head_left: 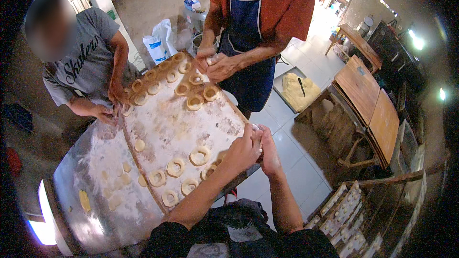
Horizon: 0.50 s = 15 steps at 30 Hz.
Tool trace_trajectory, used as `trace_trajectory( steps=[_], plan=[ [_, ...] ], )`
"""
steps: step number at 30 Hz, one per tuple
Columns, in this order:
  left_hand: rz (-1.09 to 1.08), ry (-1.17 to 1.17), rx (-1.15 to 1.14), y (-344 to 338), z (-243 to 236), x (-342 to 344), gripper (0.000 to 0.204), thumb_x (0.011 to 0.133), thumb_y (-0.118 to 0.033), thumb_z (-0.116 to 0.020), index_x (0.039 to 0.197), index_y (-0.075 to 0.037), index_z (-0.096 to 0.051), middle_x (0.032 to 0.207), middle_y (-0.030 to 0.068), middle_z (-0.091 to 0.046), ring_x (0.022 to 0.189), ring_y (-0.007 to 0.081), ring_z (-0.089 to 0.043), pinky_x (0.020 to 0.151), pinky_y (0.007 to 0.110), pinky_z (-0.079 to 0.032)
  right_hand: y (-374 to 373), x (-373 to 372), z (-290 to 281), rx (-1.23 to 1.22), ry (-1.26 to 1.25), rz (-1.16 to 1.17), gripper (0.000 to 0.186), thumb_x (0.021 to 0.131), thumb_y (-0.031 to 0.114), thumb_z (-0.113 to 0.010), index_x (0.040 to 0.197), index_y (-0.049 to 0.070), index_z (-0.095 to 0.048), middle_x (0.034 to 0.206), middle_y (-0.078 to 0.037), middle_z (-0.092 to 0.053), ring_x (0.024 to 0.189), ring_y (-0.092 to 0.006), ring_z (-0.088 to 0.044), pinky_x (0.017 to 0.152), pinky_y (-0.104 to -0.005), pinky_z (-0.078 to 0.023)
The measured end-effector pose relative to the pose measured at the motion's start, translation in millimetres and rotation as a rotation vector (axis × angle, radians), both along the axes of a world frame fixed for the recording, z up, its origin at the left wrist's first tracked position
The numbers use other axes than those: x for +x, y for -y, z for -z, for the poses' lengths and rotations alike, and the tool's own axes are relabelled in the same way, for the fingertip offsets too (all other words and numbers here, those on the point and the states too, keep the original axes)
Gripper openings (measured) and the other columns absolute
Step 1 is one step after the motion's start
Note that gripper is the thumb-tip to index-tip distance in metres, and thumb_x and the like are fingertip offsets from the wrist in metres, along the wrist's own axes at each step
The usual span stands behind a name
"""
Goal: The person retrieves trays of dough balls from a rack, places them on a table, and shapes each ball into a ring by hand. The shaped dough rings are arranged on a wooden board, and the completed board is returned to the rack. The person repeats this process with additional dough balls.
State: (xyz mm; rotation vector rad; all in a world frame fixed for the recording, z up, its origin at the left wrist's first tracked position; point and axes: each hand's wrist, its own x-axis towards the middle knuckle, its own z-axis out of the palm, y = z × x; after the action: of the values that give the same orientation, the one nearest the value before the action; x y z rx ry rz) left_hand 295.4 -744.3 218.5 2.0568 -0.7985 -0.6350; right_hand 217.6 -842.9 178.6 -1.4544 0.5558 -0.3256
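Note:
Just off the right edge of the floured board [191, 129], my left hand [245, 147] and my right hand [270, 153] are raised close together. Their fingers are closed round a small piece of pale dough [260, 150], mostly hidden between them. Below my left forearm and to its left, several dough rings [200, 155] lie on the board, some partly covered by the arm. More dough rings [195, 102] sit toward the far end. A small flat dough round [139, 145] rests near the board's left edge.
Across the board, a person in an apron [244, 24] works dough by hand; another in a grey shirt [91, 52] reaches to the left edge. Flattened dough scraps [85, 200] lie on the metal table [71, 162]. A dough tray [287, 102], wooden table [356, 86] and loaded rack [346, 210] stand right.

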Motion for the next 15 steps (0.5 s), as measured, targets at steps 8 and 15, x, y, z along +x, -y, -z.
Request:
trace_trajectory(
  steps=[8, 15],
  plan=[
    [0.025, 0.292, 0.395, 23, 12, 42, 0.079, 0.092, -0.046, -0.062, 0.150, -0.006, -0.028, 0.131, 0.0330, -0.049, 0.116, 0.0530, -0.056, 0.099, 0.061, -0.045, 27, -4, -12, -0.645, -0.561, 0.041, 0.094, 0.090, 0.054, -0.063, 0.156, 0.005, -0.016, 0.110, -0.027, -0.067, 0.106, -0.0473, -0.064, 0.091, -0.0552, -0.048],
    [0.235, 0.357, 0.369, -13, 24, 42, 0.080, 0.078, -0.027, -0.077, 0.143, -0.005, -0.036, 0.125, 0.0280, -0.053, 0.115, 0.0448, -0.058, 0.098, 0.052, -0.048, 8, -2, 16, -0.954, -0.442, 0.023, 0.080, 0.085, 0.038, -0.069, 0.151, 0.008, -0.035, 0.104, -0.026, -0.066, 0.099, -0.0437, -0.064, 0.087, -0.0543, -0.050]
  ],
)
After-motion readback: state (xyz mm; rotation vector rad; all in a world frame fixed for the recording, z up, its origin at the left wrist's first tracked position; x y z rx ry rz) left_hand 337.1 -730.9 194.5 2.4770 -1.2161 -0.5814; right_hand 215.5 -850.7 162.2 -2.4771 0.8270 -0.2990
